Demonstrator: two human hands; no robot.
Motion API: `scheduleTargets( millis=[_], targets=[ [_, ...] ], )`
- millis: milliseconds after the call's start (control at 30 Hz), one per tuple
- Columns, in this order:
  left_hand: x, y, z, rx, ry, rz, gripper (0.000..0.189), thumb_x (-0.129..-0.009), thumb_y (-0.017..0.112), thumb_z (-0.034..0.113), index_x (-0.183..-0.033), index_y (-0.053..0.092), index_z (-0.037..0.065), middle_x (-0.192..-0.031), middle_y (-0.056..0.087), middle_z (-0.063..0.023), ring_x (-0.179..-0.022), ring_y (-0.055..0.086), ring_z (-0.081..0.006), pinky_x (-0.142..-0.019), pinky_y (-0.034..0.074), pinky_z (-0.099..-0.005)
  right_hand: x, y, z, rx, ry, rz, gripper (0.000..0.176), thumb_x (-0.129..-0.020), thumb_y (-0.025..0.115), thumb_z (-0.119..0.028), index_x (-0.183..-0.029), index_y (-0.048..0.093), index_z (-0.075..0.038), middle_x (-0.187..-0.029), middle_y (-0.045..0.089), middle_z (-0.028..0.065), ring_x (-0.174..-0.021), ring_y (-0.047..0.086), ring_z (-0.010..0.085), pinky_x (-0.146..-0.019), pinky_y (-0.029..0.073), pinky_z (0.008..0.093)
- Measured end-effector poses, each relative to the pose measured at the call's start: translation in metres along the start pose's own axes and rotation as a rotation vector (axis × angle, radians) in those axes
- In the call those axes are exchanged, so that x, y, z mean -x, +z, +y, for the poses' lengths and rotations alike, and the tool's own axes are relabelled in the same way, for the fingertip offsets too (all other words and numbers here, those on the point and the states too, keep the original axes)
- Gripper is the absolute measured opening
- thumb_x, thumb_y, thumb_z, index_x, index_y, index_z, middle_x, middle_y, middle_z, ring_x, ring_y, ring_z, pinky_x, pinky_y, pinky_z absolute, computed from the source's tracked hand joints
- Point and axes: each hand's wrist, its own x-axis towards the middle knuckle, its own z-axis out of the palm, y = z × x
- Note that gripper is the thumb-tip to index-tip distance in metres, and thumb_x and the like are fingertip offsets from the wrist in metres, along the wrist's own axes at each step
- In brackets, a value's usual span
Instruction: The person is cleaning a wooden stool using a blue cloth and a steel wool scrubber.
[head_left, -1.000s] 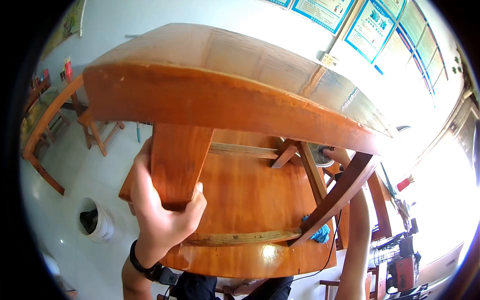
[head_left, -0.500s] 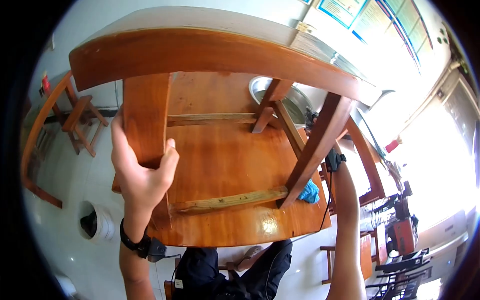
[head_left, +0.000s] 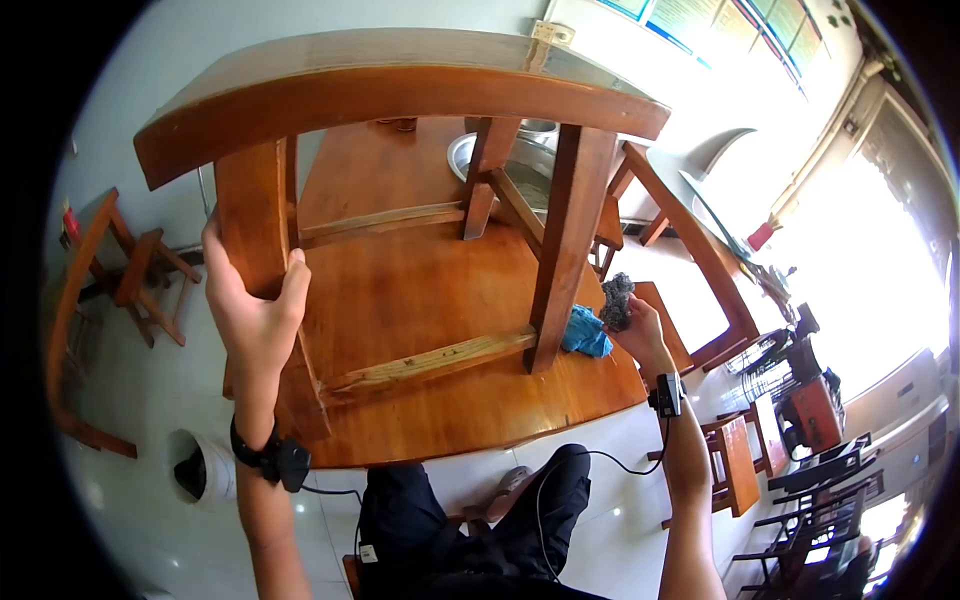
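A wooden stool (head_left: 400, 92) stands on the brown wooden table (head_left: 420, 290), its curved edge across the upper view. My left hand (head_left: 258, 310) is wrapped round its broad left leg (head_left: 250, 215), thumb on the right side. At the table's right edge my right hand (head_left: 640, 325) holds a grey steel wool scrubber (head_left: 617, 302), clear of the stool. A crumpled blue cloth (head_left: 587, 332) lies on the table between the scrubber and the stool's right leg (head_left: 568, 250).
Behind the stool's right legs sits a metal basin (head_left: 462, 155). A white bucket (head_left: 215, 468) stands on the floor at left. Wooden stools (head_left: 738, 465) and stacked dark chairs (head_left: 820, 520) are at right. A cable runs from each wrist.
My right hand has come out from behind the stool's right leg, and the scrubber now shows fully. The stool appears shifted left in view, with my left hand still on its leg.
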Motion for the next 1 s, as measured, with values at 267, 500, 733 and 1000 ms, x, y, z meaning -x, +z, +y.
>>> scheduleTargets(
  millis=[267, 500, 733, 1000],
  targets=[
    [-0.001, -0.001, -0.001, -0.005, 0.078, -0.007, 0.063, -0.082, 0.072, 0.001, -0.139, 0.047, -0.003, -0.117, 0.065, -0.0164, -0.102, 0.066, -0.0237, -0.094, 0.053, -0.0369, 0.032, 0.043, 0.024, -0.055, -0.112, 0.017, 0.037, -0.106, 0.058, -0.031, -0.135, 0.056, -0.008, -0.115, 0.070, 0.0098, -0.100, 0.068, 0.0234, -0.081, 0.055, 0.0409],
    [-0.002, -0.002, 0.002, 0.039, 0.010, -0.051, 0.059, -0.086, 0.070, 0.002, -0.139, 0.045, -0.002, -0.121, 0.064, -0.0152, -0.105, 0.065, -0.0228, -0.095, 0.053, -0.0373, 0.057, 0.101, 0.042, 0.498, -0.449, 0.259, 0.033, -0.099, 0.071, -0.008, -0.128, 0.058, -0.002, -0.110, 0.073, 0.0095, -0.103, 0.069, 0.0130, -0.086, 0.057, 0.0279],
    [-0.003, -0.001, -0.005, 0.004, 0.059, -0.012, 0.065, -0.079, 0.073, 0.001, -0.138, 0.047, -0.004, -0.113, 0.068, -0.0173, -0.095, 0.069, -0.0248, -0.088, 0.057, -0.0370, 0.082, 0.171, 0.075, 1.200, -1.060, 0.416, 0.029, -0.088, 0.077, -0.004, -0.114, 0.066, -0.001, -0.101, 0.072, 0.0141, -0.093, 0.072, 0.0232, -0.083, 0.056, 0.0346],
    [-0.002, 0.000, -0.001, 0.031, 0.039, -0.010, 0.066, -0.080, 0.072, 0.001, -0.141, 0.046, -0.003, -0.113, 0.068, -0.0171, -0.096, 0.069, -0.0230, -0.088, 0.057, -0.0365, 0.095, 0.219, 0.108, 1.270, -1.162, 0.358, 0.038, -0.072, 0.067, 0.009, -0.108, 0.068, -0.003, -0.112, 0.071, 0.0156, -0.102, 0.071, 0.0376, -0.089, 0.057, 0.0451]
  ],
)
